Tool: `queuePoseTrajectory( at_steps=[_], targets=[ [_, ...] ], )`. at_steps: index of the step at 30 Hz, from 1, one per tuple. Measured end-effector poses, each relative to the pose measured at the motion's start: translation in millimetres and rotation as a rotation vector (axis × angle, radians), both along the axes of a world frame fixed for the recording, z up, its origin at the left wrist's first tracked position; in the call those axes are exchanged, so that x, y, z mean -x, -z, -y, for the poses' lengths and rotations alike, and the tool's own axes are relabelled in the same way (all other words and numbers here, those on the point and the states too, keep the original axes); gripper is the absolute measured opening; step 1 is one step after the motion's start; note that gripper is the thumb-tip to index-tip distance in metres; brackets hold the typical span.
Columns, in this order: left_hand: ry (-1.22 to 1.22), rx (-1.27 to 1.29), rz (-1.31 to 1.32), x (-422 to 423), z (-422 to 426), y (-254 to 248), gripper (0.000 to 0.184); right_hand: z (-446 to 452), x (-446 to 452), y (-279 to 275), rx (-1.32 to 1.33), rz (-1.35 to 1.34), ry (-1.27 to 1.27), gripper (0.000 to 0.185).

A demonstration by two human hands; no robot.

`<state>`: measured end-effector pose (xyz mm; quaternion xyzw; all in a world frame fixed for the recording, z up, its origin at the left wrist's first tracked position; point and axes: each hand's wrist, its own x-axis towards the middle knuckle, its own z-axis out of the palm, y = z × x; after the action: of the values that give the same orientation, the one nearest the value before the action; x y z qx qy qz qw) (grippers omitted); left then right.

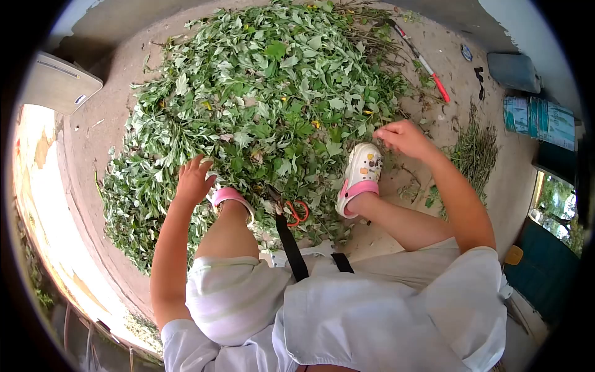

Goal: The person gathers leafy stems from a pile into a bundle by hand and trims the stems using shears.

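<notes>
A broad heap of cut green leafy stems (248, 118) lies on the ground before me. My left hand (195, 180) hovers over its near left part, beside my left shoe (230, 195), with fingers apart and nothing visible in them. Right of the heap's near edge is my right hand (403, 137), above my right shoe (361, 177). Its fingers are curled together in a pinch, and whatever they hold, if anything, is too small to make out. Scissors with orange handles (298, 212) rest on the leaves between my feet, blades partly hidden.
A long tool with a red grip (434, 77) and dark curved head lies at the back right. Thin stripped stems (474, 149) are piled on the right. A teal-patterned box (539, 121) and a grey-blue container (513, 71) stand farther right; a beige panel (62, 84) stands left.
</notes>
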<state>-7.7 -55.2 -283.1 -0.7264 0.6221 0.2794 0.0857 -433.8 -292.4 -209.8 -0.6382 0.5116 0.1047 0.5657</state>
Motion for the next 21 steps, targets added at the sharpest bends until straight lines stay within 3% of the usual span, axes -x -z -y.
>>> queuePoseTrajectory(
  at_steps=[4, 6, 8, 9, 11, 12, 13, 15, 17, 19, 21],
  targets=[
    [0.119, 0.069, -0.072, 21, 18, 29, 0.047, 13, 32, -118, 0.171, -0.003, 0.135, 0.032],
    [0.13, 0.071, -0.102, 24, 21, 33, 0.052, 6, 64, -150, 0.216, 0.002, 0.207, 0.034],
    [0.17, 0.084, -0.131, 28, 26, 51, 0.065, -5, 94, -179, 0.312, 0.051, 0.555, 0.032],
    [0.171, 0.024, -0.107, 31, 31, 51, 0.067, -12, 103, -189, 0.344, 0.028, 0.565, 0.032],
    [0.158, 0.001, -0.095, 36, 36, 49, 0.067, -24, 119, -202, 0.73, 0.35, 0.855, 0.031],
    [0.141, 0.003, -0.114, 37, 38, 48, 0.067, -29, 129, -212, 0.721, 0.449, 0.868, 0.029],
    [0.126, 0.003, -0.127, 38, 39, 47, 0.067, -35, 136, -217, 0.74, 0.445, 0.865, 0.029],
    [0.13, 0.011, -0.129, 37, 41, 46, 0.067, -47, 149, -220, 0.387, -0.017, 0.631, 0.027],
    [0.108, -0.003, -0.124, 35, 42, 42, 0.067, -44, 170, -235, 0.689, 0.373, 0.921, 0.025],
    [0.101, 0.03, -0.131, 31, 41, 42, 0.066, -44, 203, -254, 0.656, 0.566, 1.057, 0.025],
    [0.063, 0.011, -0.098, 26, 38, 41, 0.066, -50, 255, -271, 0.592, 0.639, 0.936, 0.025]
  ],
)
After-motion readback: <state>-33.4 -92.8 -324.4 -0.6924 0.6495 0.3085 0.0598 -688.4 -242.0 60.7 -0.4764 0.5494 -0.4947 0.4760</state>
